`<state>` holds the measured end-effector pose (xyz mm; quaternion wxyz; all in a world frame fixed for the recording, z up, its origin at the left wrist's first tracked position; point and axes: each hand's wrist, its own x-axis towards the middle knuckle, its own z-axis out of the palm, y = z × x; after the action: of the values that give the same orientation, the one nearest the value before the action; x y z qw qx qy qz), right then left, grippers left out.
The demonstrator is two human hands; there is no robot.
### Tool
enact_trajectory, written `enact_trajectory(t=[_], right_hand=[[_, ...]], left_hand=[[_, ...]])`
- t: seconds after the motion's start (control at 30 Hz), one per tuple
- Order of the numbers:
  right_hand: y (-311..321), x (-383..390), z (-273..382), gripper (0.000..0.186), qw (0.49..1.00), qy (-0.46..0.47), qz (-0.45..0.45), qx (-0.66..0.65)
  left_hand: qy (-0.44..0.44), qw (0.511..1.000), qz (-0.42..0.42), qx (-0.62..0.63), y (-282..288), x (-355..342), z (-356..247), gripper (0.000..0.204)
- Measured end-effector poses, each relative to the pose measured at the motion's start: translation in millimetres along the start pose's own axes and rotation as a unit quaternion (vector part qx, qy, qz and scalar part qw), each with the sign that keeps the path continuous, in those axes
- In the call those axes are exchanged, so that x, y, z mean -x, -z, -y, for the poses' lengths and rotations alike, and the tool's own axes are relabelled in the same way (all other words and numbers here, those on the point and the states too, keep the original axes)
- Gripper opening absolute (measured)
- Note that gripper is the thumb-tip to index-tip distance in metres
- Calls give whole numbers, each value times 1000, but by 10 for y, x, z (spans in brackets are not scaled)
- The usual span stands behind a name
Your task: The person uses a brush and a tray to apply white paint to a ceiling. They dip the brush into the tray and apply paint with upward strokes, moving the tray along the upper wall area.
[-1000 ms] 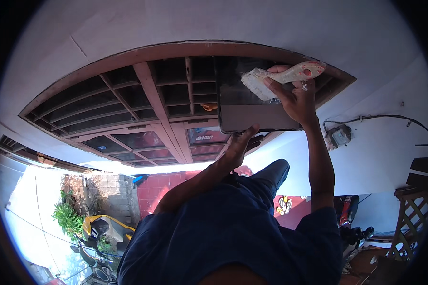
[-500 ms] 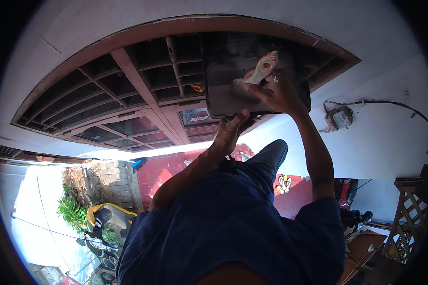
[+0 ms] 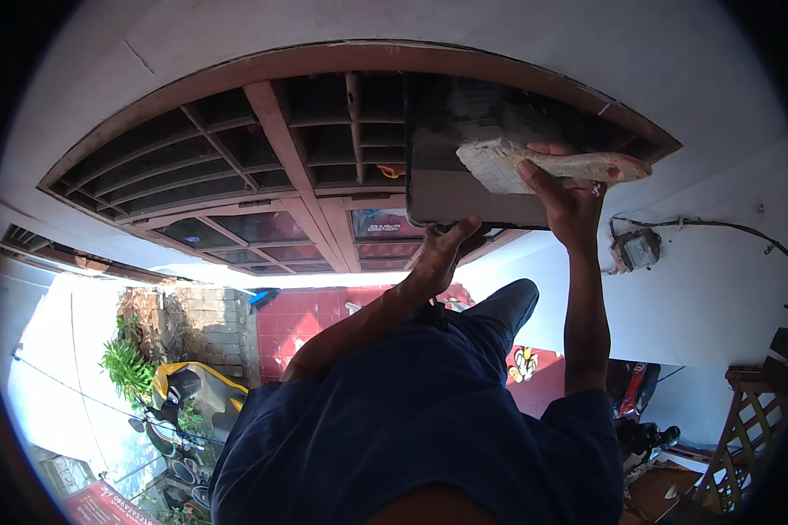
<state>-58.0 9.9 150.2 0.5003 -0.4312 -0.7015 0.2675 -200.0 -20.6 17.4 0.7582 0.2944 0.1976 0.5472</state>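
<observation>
My left hand (image 3: 445,251) grips the near edge of a black paint tray (image 3: 411,179), thumb on the rim and the other fingers mostly hidden below it. A grey-brown layer, apparently paint, covers the near part of the tray's floor. Above the tray, my right hand (image 3: 573,208) is closed around a wide paintbrush (image 3: 492,164). Its pale, caked bristles point left, while the worn handle, spotted with red, sticks out to the right.
Beyond the tray is a brown-framed window with a grille (image 3: 267,131) in a white wall. A lamp-like fixture (image 3: 636,250) with a cable hangs at right. Below lie red floor tiles (image 3: 291,317), yellow-and-white footwear (image 3: 523,363) and, lower left, a motorbike (image 3: 162,429).
The brush has lifted off the paint and swung from upright to nearly level, bristles leftward. My right hand has moved right and slightly down. Tray and left hand appear shifted right in view.
</observation>
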Motion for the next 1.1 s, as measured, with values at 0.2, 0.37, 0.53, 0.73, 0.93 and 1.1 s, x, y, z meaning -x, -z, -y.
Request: enact_trajectory(t=[0.2,0.37,0.53,0.73,0.93,1.1], right_hand=[[-40,311,-325,32,993,70,-24,86],[-62,323,-217,46,982,-49,-162,80],[38,150,-335,44,951,-161,-198,-175],[55,73,-575,26,810,-254,-199,-490],[-47,155,-372,32,780,-220,-130,-571],[-136,-130,-15,34,813,-124,-134,-553]], left_hand=[[-98,995,-7,-22,81,-62,243,44],[-33,998,-52,35,-74,-36,117,46],[-19,999,-36,11,-18,-8,77,43],[19,999,-28,0,45,-38,56,51],[19,1000,2,7,66,9,56,58],[40,999,-2,0,119,23,59,57]])
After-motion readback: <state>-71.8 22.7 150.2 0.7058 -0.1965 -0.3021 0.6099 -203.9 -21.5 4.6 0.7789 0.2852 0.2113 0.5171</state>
